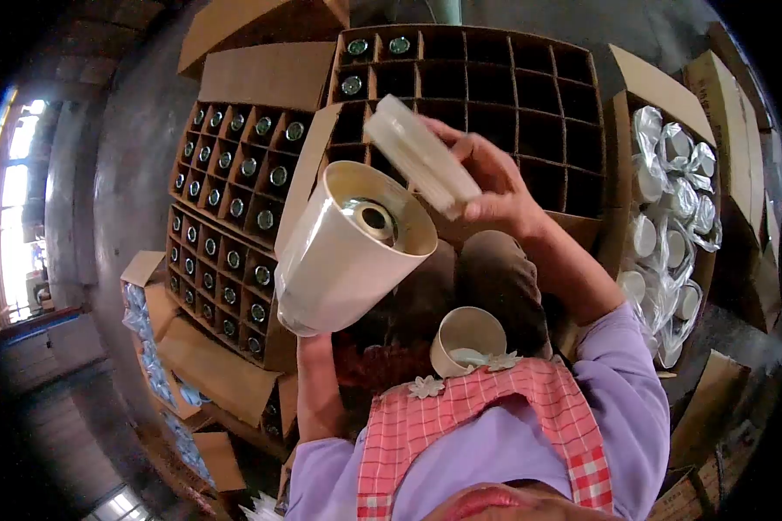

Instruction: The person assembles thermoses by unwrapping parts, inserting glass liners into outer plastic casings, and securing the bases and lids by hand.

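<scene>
The right hand (500, 187) grips a translucent ribbed block (417, 154) by its lower-right end, forearm reaching up and leftward; the block slants to upper left, beside a cream cup (334, 265). The cup tilts, mouth toward upper right, hiding the left hand, whose grip I cannot tell.

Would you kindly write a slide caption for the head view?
A tilted white container above the left wrist, a pale block in the right hand.
</scene>
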A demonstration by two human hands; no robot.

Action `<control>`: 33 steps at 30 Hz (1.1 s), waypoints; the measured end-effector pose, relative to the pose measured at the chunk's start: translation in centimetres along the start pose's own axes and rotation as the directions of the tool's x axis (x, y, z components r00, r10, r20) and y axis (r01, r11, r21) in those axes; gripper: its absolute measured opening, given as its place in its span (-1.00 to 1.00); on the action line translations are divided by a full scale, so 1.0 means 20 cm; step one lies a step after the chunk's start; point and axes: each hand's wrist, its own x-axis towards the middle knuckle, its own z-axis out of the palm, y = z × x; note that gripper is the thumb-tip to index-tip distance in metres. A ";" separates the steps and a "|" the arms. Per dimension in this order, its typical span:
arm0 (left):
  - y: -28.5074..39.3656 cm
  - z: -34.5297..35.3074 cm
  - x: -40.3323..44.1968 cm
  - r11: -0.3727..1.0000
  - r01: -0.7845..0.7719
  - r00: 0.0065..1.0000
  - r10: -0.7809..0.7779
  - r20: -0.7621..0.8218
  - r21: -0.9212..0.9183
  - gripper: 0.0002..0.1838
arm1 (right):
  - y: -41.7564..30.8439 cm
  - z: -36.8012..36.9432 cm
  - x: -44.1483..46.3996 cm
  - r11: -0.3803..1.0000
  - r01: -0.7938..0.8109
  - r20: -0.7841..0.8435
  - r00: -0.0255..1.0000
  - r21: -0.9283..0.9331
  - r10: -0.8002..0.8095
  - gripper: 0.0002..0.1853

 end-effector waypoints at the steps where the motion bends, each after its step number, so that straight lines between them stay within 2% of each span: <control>1: -0.01 0.01 0.00 1.000 0.000 1.000 0.000 0.011 -0.005 -0.50 | -0.05 0.05 -0.02 1.000 0.003 0.028 1.000 0.009 -0.004 -0.47; 4: -0.02 0.04 -0.03 1.000 0.002 0.999 -0.002 0.039 -0.009 -0.50 | -0.11 0.11 -0.07 0.999 0.041 0.076 0.996 -0.011 -0.040 -0.46; 8: -0.01 0.04 -0.08 1.000 0.017 0.998 -0.017 0.061 -0.002 -0.51 | -0.22 0.14 -0.17 0.998 0.059 -0.157 0.986 0.033 -0.053 -0.20; 12: 0.00 0.02 -0.16 0.999 0.033 0.998 -0.035 0.058 0.027 -0.51 | -0.26 0.12 -0.31 0.987 0.152 -0.309 0.942 0.060 -0.126 -0.32; 13: 0.01 0.00 -0.20 0.998 0.041 0.998 -0.043 0.052 0.038 -0.51 | -0.24 0.09 -0.38 0.989 0.128 -0.380 0.920 0.072 -0.092 -0.28; 14: 0.01 -0.01 -0.23 0.998 0.049 0.998 -0.052 0.044 0.048 -0.51 | -0.22 0.08 -0.44 0.973 0.162 -0.461 0.885 0.164 -0.069 -0.21; 15: 0.01 -0.02 -0.26 0.997 0.052 0.998 -0.054 0.034 0.057 -0.51 | -0.23 0.04 -0.50 0.982 0.137 -0.537 0.842 0.128 -0.048 -0.26; 17: 0.02 -0.05 -0.31 0.994 0.064 0.998 -0.066 0.024 0.083 -0.52 | -0.26 0.00 -0.61 0.947 0.142 -0.659 0.746 0.288 0.089 -0.34; 19: 0.02 -0.07 -0.36 0.992 0.072 0.997 -0.074 0.015 0.100 -0.52 | -0.23 -0.16 -0.76 0.844 0.252 -0.509 0.860 0.474 0.029 -0.43; 20: 0.02 -0.08 -0.39 0.992 0.072 0.997 -0.073 0.010 0.106 -0.52 | -0.23 -0.21 -0.85 0.846 0.276 -0.536 0.844 0.455 0.013 -0.47; 21: 0.02 -0.09 -0.41 0.991 0.074 0.997 -0.075 0.005 0.112 -0.52 | -0.33 -0.14 -0.88 0.869 0.201 -0.552 0.828 0.453 0.096 -0.47; 22: 0.02 -0.11 -0.44 0.991 0.072 0.997 -0.073 -0.003 0.115 -0.52 | -0.34 -0.16 -0.91 0.916 0.156 -0.474 0.880 0.369 0.042 -0.45; 24: 0.01 -0.12 -0.47 0.990 0.073 0.997 -0.072 -0.009 0.124 -0.52 | -0.38 -0.19 -0.96 0.957 -0.079 -0.272 0.949 0.279 0.157 -0.40; 25: 0.01 -0.14 -0.50 0.988 0.073 0.997 -0.072 -0.013 0.135 -0.53 | -0.47 -0.14 -0.91 0.940 -0.287 -0.230 0.917 0.184 0.325 -0.42; 27: 0.02 -0.15 -0.51 0.987 0.076 0.997 -0.075 -0.012 0.139 -0.53 | -0.56 -0.09 -0.82 0.875 -0.476 0.005 0.878 -0.088 0.478 -0.47; 28: 0.02 -0.15 -0.52 0.986 0.069 0.998 -0.068 -0.013 0.152 -0.53 | -0.60 -0.04 -0.76 0.844 -0.509 0.068 0.848 -0.169 0.525 -0.65; 29: 0.03 -0.14 -0.53 0.986 0.063 0.998 -0.062 -0.012 0.156 -0.53 | -0.62 0.01 -0.71 0.764 -0.555 0.082 0.790 -0.329 0.608 -0.68; 31: 0.05 -0.13 -0.53 0.985 0.050 0.999 -0.050 -0.004 0.166 -0.53 | -0.63 0.07 -0.65 0.737 -0.450 0.186 0.777 -0.505 0.602 -0.51; 33: 0.07 -0.11 -0.50 0.984 0.026 1.000 -0.028 0.010 0.175 -0.53 | -0.68 0.15 -0.57 0.709 -0.359 0.231 0.774 -0.607 0.590 -0.32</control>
